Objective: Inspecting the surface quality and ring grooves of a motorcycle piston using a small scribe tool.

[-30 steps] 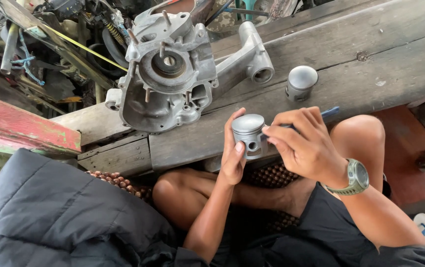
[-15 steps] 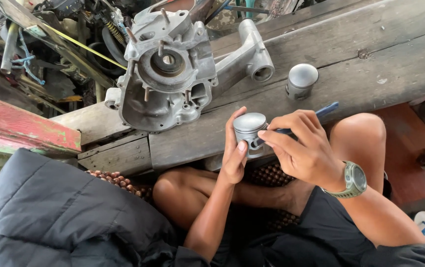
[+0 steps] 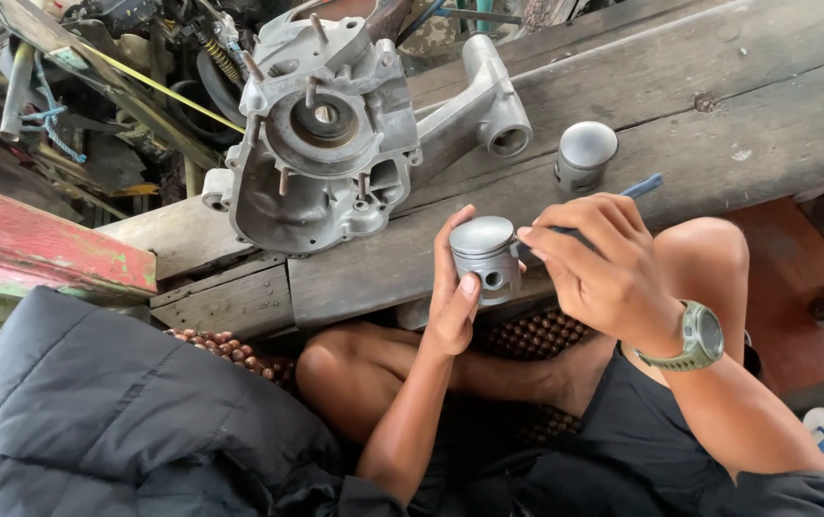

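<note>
Left hand [image 3: 452, 304] grip closed around smooth grey metal piston [image 3: 485, 257]; right hand [image 3: 603, 268] pinching blue-handled tool [image 3: 643, 186].

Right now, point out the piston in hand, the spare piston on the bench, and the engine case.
held piston [image 3: 482, 236], head view, on its flat crown
spare piston [image 3: 587, 146], head view, on its domed top
engine case [image 3: 321, 120], head view, on its round central bore

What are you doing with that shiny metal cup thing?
A seated person holds a grey metal piston in the left hand. The right hand works at its side with a thin blue-handled tool, whose tip is hidden. A second piston stands on the wooden bench, next to a big bare engine casing. A dark padded jacket lies at lower left.
</note>
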